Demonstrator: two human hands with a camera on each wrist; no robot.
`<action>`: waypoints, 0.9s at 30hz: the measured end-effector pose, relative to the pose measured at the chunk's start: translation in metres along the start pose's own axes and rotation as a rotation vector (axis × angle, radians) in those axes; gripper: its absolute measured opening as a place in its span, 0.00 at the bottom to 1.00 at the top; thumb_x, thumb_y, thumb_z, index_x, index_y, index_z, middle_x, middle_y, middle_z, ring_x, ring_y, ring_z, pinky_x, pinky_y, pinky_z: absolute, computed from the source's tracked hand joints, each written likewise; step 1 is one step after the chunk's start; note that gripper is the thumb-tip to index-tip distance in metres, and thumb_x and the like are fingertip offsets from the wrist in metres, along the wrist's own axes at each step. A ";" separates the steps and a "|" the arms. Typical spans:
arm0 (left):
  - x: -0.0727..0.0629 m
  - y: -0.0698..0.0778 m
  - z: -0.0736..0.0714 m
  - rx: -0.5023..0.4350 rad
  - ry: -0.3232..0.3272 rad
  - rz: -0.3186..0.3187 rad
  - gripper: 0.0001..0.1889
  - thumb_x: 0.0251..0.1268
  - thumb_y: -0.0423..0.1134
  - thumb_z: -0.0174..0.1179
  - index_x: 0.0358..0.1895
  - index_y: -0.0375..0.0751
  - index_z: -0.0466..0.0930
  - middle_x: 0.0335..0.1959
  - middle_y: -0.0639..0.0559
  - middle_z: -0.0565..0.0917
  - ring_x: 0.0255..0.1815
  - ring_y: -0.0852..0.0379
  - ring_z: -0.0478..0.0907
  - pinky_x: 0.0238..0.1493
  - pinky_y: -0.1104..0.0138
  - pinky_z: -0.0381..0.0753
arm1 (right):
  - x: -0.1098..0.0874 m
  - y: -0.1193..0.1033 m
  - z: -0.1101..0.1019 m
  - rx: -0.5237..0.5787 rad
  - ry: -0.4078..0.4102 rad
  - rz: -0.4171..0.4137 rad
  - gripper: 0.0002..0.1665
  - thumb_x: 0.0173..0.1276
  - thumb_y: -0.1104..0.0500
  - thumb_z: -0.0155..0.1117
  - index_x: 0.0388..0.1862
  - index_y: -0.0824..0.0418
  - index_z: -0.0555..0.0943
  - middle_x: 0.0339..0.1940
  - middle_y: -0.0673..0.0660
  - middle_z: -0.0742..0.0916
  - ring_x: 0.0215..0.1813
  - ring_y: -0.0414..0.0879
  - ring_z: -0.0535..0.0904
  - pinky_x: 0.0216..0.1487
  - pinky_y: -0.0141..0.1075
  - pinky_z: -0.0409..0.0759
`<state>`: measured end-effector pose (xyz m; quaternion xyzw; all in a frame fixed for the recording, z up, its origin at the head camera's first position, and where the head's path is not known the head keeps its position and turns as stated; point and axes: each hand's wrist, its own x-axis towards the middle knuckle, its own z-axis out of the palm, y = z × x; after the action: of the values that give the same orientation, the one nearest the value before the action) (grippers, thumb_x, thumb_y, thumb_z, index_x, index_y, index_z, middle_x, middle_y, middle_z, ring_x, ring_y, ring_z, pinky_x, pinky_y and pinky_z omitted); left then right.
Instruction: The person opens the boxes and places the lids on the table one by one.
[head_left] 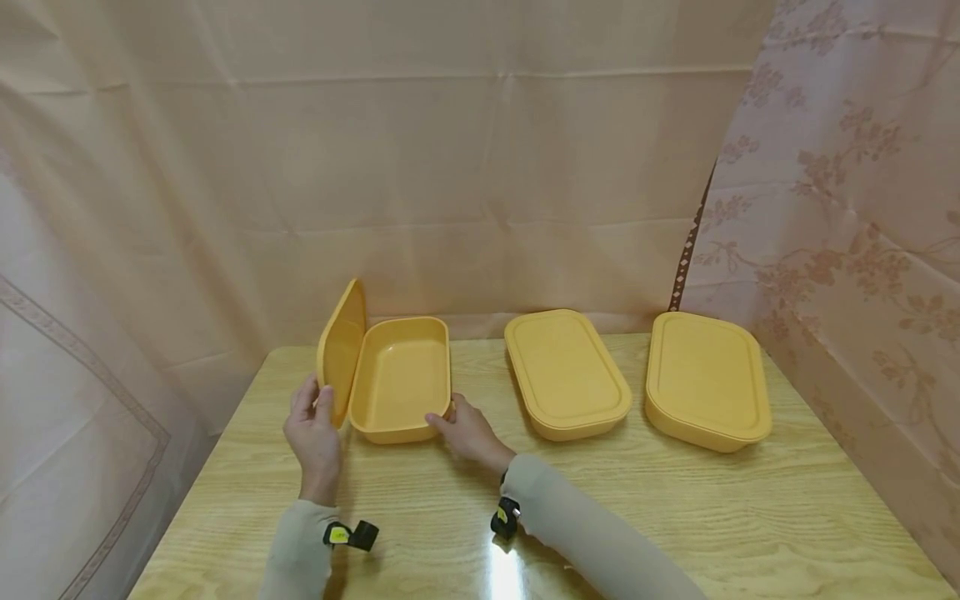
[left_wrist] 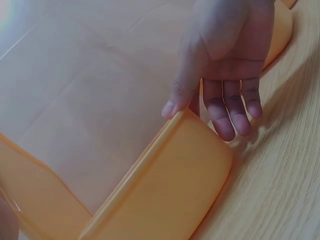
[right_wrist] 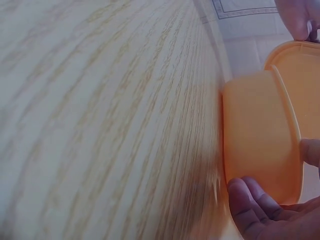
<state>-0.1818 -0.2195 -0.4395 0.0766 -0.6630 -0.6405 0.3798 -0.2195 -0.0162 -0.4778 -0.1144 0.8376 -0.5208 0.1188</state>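
My left hand (head_left: 312, 433) pinches the near edge of a yellow lid (head_left: 343, 354), thumb on one face and fingers on the other. The lid stands nearly upright along the left side of an open yellow box (head_left: 401, 387) with nothing inside. My right hand (head_left: 468, 431) holds the box by its near right corner. In the left wrist view the right thumb lies over the rim of the box (left_wrist: 175, 185), its other fingers outside the wall. Beyond the box wall, the right wrist view shows the lid (right_wrist: 300, 65) upright, the left hand (right_wrist: 297, 17) at its edge.
Two yellow boxes with lids on, a middle one (head_left: 567, 371) and a right one (head_left: 707, 379), sit to the right on the wooden table (head_left: 420, 517). A beige cloth (head_left: 450, 167) hangs behind the table, and a flowered cloth (head_left: 862, 208) hangs on the right.
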 end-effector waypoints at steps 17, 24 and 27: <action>-0.002 -0.008 -0.004 0.034 0.019 -0.058 0.18 0.74 0.36 0.52 0.61 0.32 0.76 0.44 0.66 0.77 0.50 0.68 0.73 0.49 0.84 0.72 | -0.001 0.002 0.002 -0.002 0.004 -0.008 0.34 0.73 0.48 0.58 0.67 0.70 0.65 0.28 0.53 0.81 0.23 0.40 0.71 0.24 0.31 0.69; -0.001 -0.009 -0.003 -0.005 0.032 -0.079 0.18 0.74 0.35 0.52 0.61 0.28 0.75 0.42 0.65 0.77 0.47 0.68 0.73 0.47 0.83 0.73 | -0.002 0.002 0.002 0.035 -0.006 -0.004 0.34 0.73 0.48 0.57 0.68 0.69 0.64 0.24 0.54 0.81 0.18 0.39 0.69 0.19 0.30 0.67; -0.001 -0.010 -0.003 -0.017 0.037 -0.104 0.19 0.73 0.36 0.53 0.61 0.28 0.75 0.43 0.65 0.77 0.48 0.66 0.74 0.47 0.83 0.74 | -0.001 0.002 0.002 0.039 -0.005 -0.002 0.35 0.74 0.48 0.57 0.68 0.69 0.63 0.22 0.50 0.77 0.16 0.39 0.68 0.18 0.29 0.66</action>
<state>-0.1837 -0.2229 -0.4490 0.1195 -0.6457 -0.6633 0.3589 -0.2178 -0.0169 -0.4809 -0.1139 0.8270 -0.5368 0.1225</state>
